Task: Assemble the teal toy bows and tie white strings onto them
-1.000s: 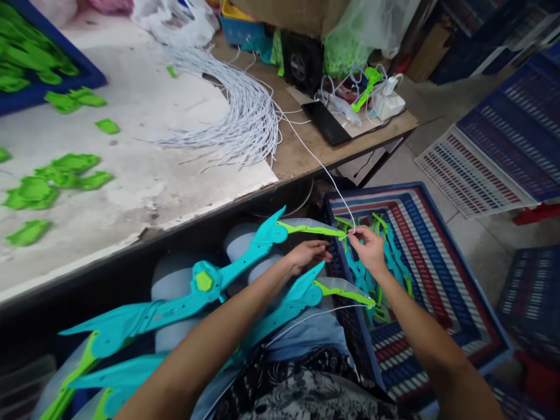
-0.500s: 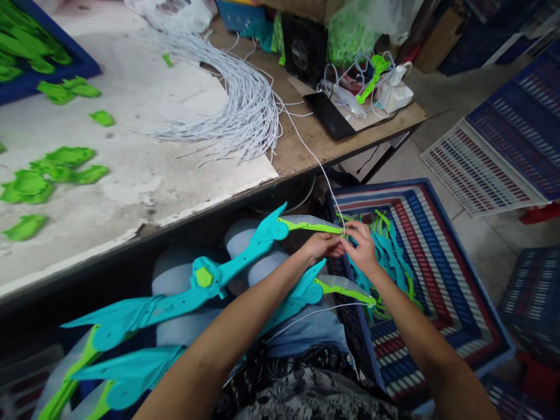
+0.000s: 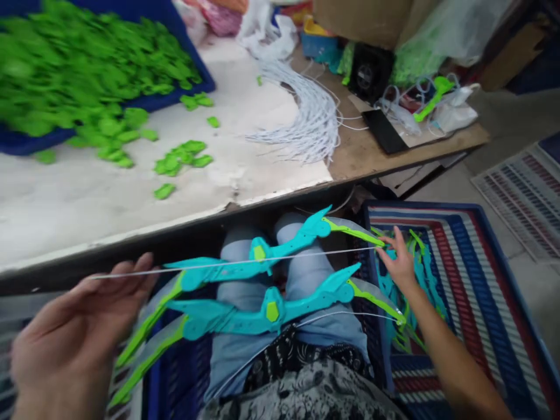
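Two teal and green toy bows lie across my lap, the far bow (image 3: 262, 259) and the near bow (image 3: 271, 309). A white string (image 3: 227, 264) stretches taut along the far bow. My left hand (image 3: 79, 338) at the lower left pinches the string's left end. My right hand (image 3: 400, 265) rests on the far bow's green right tip, fingers partly spread, over the striped crate (image 3: 494, 303). The near bow has its own slack white string (image 3: 332, 315).
A worktable (image 3: 131, 192) in front carries loose green plastic parts (image 3: 179, 154), a blue bin (image 3: 144, 102) full of green parts, a bundle of white strings (image 3: 310, 125) and a black phone (image 3: 385, 131). More finished bows (image 3: 411, 291) lie in the crate.
The view swung left. My left hand left the bow's right tip and pulled the string far to the left, now taut along the far bow. My right hand stays at the right tip.
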### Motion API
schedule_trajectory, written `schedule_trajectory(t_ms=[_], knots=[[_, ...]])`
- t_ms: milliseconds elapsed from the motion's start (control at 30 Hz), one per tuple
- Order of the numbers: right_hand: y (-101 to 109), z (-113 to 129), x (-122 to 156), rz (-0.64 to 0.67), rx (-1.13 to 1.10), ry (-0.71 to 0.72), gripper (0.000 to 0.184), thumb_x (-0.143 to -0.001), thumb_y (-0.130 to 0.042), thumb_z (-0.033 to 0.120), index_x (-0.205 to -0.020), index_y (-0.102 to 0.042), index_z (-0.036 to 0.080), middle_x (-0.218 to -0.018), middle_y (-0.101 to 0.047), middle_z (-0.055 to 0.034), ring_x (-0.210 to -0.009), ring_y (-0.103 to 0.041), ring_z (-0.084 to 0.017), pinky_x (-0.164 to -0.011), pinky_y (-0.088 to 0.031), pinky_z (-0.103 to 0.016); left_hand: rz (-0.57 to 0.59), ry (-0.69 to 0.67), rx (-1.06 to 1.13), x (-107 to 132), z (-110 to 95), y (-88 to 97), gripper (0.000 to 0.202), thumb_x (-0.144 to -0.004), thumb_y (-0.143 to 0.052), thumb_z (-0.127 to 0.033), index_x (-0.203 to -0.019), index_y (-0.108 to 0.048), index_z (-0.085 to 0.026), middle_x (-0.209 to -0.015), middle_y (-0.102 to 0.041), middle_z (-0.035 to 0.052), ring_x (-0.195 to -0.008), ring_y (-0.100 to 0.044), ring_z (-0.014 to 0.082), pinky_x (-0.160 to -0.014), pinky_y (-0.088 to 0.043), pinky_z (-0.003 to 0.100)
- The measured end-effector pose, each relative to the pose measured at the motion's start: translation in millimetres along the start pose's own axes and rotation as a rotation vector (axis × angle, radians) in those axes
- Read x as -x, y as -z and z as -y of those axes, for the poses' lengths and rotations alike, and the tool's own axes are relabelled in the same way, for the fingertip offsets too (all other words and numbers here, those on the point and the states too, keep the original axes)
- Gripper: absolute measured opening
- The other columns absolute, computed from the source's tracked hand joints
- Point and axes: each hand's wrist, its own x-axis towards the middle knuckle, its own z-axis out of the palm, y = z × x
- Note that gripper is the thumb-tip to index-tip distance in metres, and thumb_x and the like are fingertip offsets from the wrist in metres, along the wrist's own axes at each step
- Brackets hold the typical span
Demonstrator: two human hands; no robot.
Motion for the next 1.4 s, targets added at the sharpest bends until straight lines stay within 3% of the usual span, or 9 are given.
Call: schedule_trajectory(t_ms=[67, 167, 300, 467, 567, 700, 900, 1000, 1400], knots=[[2, 1, -2, 0.015, 0.057, 0.047, 0.064, -0.091, -0.054, 0.039, -0.147, -0.028, 0.02, -0.101, -0.069, -0.0072, -0.089, -0.064, -0.02, -0.078, -0.053, -0.035, -0.089, -0.046, 0.131, 12, -2, 23.6, 0.017, -0.073, -0.053, -0.019, -0.057, -0.055, -0.024, -0.058, -0.065, -0.0104, -0.083, -0.063, 0.0144, -0.104, -0.044, 0.036], [2, 17, -19, -0.011, 0.215, 0.18, 0.044, -0.091, -0.053, 0.039, -0.129, -0.053, 0.018, -0.095, -0.069, -0.0094, -0.091, -0.063, -0.025, -0.082, -0.05, -0.041, 0.036, 0.032, 0.13, 29, 21, 30.2, 0.012, -0.064, -0.067, -0.022, -0.056, -0.058, -0.018, -0.056, -0.062, -0.002, -0.063, -0.06, 0.0151, -0.078, -0.054, 0.035], [-28, 97, -57, -0.044, 0.155, 0.387, 0.027, -0.09, -0.055, 0.029, -0.113, -0.062, 0.019, -0.098, -0.067, -0.0116, -0.097, -0.059, -0.027, -0.089, -0.045, -0.044, 0.161, 0.15, 0.149, 40, 59, 10.8, 0.032, -0.049, -0.085, -0.027, -0.07, -0.065, -0.015, -0.064, -0.069, 0.0042, -0.068, -0.066, 0.0195, -0.064, -0.052, 0.029], [-122, 239, -66, 0.563, -0.066, 0.782, 0.031, -0.091, -0.052, 0.028, -0.12, -0.06, 0.02, -0.105, -0.065, -0.0118, -0.099, -0.056, -0.027, -0.088, -0.043, -0.043, 0.278, 0.186, 0.22, 49, 77, -3.7, 0.044, -0.047, -0.089, -0.033, -0.08, -0.064, -0.016, -0.063, -0.069, 0.0028, -0.067, -0.068, 0.0188, -0.071, -0.052, 0.03], [-168, 283, -56, 0.803, 0.122, 0.833, 0.043, -0.09, -0.051, 0.021, -0.132, -0.053, 0.016, -0.099, -0.064, -0.0153, -0.092, -0.058, -0.028, -0.084, -0.044, -0.043, 0.377, 0.234, 0.247, 53, 76, -1.1, 0.042, -0.053, -0.087, -0.04, -0.071, -0.059, -0.015, -0.062, -0.067, 0.0035, -0.06, -0.065, 0.017, -0.064, -0.051, 0.03], [-182, 281, -68, 0.884, 0.164, 0.853, 0.053, -0.091, -0.049, 0.021, -0.143, -0.041, 0.02, -0.098, -0.067, -0.0128, -0.089, -0.061, -0.025, -0.081, -0.047, -0.037, 0.346, 0.146, 0.362, 53, 69, 14.1, 0.037, -0.066, -0.079, -0.043, -0.074, -0.055, -0.016, -0.049, -0.052, -0.0058, -0.039, -0.042, 0.0049, -0.049, -0.041, 0.022], [-173, 252, -119, 1.112, -0.091, 0.858, 0.046, -0.093, -0.048, 0.033, -0.139, -0.047, 0.029, -0.108, -0.071, -0.0049, -0.092, -0.068, -0.022, -0.079, -0.052, -0.03, -0.132, -0.222, 0.325, 20, 49, 57.4, 0.036, -0.063, -0.079, -0.042, -0.074, -0.058, -0.015, -0.046, -0.044, -0.008, -0.04, -0.036, 0.0042, -0.042, -0.028, 0.018], [-173, 248, -128, 1.174, -0.168, 0.786, 0.047, -0.091, -0.052, 0.037, -0.138, -0.048, 0.032, -0.115, -0.069, -0.0028, -0.093, -0.069, -0.024, -0.078, -0.053, -0.03, -0.28, -0.322, 0.235, -3, 36, 72.2, 0.034, -0.061, -0.077, -0.042, -0.072, -0.06, -0.015, -0.046, -0.047, -0.0068, -0.038, -0.037, 0.0048, -0.038, -0.024, 0.018], [-172, 254, -131, 1.218, -0.201, 0.725, 0.046, -0.089, -0.054, 0.036, -0.135, -0.052, 0.03, -0.119, -0.067, -0.0028, -0.096, -0.069, -0.027, -0.079, -0.056, -0.034, -0.287, -0.453, -0.099, -39, 17, 81.2, 0.019, -0.071, -0.066, -0.034, -0.07, -0.065, -0.015, -0.047, -0.051, -0.0045, -0.044, -0.044, 0.0074, -0.043, -0.029, 0.019]])
